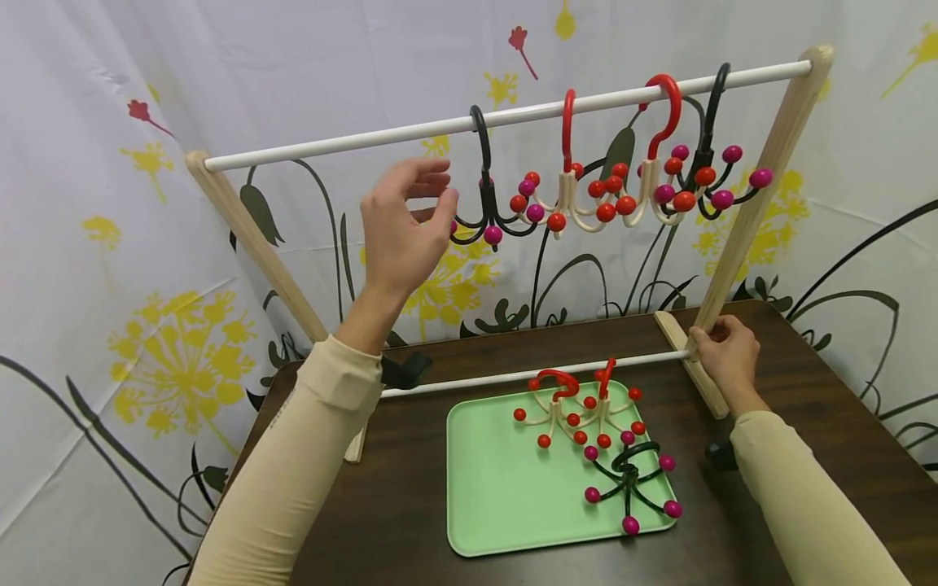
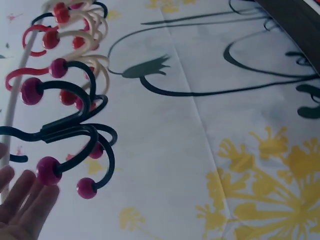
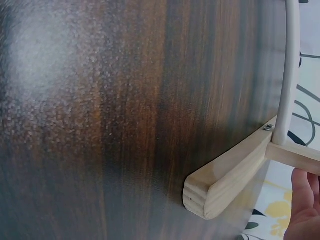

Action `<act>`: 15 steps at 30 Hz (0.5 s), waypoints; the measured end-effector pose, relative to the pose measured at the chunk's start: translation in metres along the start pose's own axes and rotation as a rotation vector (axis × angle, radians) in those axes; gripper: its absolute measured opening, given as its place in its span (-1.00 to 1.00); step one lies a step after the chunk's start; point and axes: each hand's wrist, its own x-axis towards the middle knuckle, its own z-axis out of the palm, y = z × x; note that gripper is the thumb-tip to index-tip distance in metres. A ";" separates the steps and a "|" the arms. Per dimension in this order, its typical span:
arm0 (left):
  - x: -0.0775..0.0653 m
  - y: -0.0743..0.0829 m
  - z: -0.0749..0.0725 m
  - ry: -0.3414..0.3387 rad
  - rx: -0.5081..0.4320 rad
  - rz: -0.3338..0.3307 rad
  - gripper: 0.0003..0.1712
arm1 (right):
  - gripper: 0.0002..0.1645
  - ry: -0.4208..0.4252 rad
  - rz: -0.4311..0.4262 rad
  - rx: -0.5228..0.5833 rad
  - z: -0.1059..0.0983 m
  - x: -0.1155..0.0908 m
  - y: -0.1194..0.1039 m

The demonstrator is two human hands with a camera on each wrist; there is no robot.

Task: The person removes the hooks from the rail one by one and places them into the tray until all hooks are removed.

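Head view: the left hand (image 1: 405, 232) is raised beside the rack, its grip spread, fingers loosely bent and thumb apart, holding nothing. The nearest black hanger (image 1: 488, 195) lies at about 3 o'clock from it, hooked over the white top bar (image 1: 523, 115). Beyond, along the bar toward 2 o'clock, hang a first red-hooked hanger (image 1: 567, 183), a second red-hooked hanger (image 1: 649, 179) and a far black hanger (image 1: 703, 159). The right hand (image 1: 728, 354) pinches the foot end of the right post (image 1: 762, 187), which rises from that grip toward 1 o'clock.

On the worktop (image 1: 396, 505), at 5 o'clock from the left hand, sits a green tray (image 1: 513, 496) holding three more hangers — two cream ones with red hooks (image 1: 557, 411) around 1 o'clock in it, and a black one with magenta balls (image 1: 628, 480) at 4 o'clock, reaching over the rim.

Left wrist view: the nearest black hanger lies at 1 o'clock from the fingers, one magenta ball (image 2: 49, 171) right at the fingertips — whether they touch, I cannot tell.

Right wrist view: the fingers are at the post, with the wooden foot (image 3: 230, 175) at 10 o'clock and the white lower bar (image 3: 291, 75) at 12.
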 end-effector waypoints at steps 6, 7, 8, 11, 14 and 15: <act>0.013 0.001 0.005 -0.253 0.063 -0.213 -0.52 | -0.63 0.011 -0.005 -0.005 0.002 0.000 -0.001; 0.016 0.002 0.007 -0.275 0.061 -0.236 -0.50 | -0.63 0.014 -0.005 -0.005 0.002 0.001 -0.001; 0.018 0.002 0.008 -0.295 0.058 -0.256 -0.50 | -0.63 0.014 -0.006 -0.007 0.002 0.001 -0.002; 0.024 0.000 0.014 -0.361 0.028 -0.298 -0.55 | -0.63 0.023 -0.009 -0.009 0.002 0.001 -0.002; 0.027 -0.004 0.019 -0.421 0.014 -0.321 -0.64 | -0.63 0.021 -0.007 -0.013 0.003 0.000 -0.002; 0.027 -0.005 0.020 -0.432 0.013 -0.328 -0.66 | -0.64 0.022 -0.007 -0.013 0.003 0.000 -0.002</act>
